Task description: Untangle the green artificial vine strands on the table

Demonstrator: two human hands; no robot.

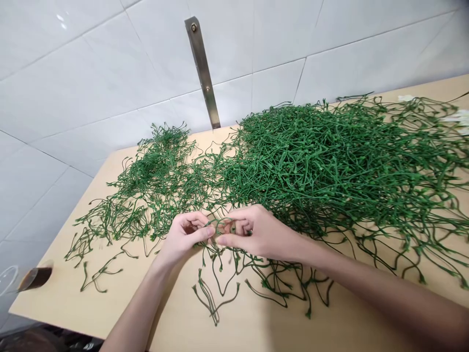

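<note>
Both hands meet at the middle of the table. Between the fingertips of my left hand (pixel 185 235) is a thin green plastic stem (pixel 219 221), pinched by thumb and fingers. My right hand (pixel 258 231) comes from the right and pinches the same stem, its fingers closed. Just beyond the right hand rises a big tangled heap of green plastic stems (pixel 311 151) with small budded tips. A thinner spread of similar stems (pixel 146 195) lies beyond and left of my left hand. Several loose forked stems (pixel 212 300) lie on the wood in front of my hands.
A light wooden tabletop (pixel 62 298) runs along a white tiled wall (pixel 88 83). A metal bracket (pixel 203 73) is bolted to the wall. At the left edge lies or stands a clear cup with dark brown liquid (pixel 36 278). Some white pieces (pixel 459 117) lie at far right.
</note>
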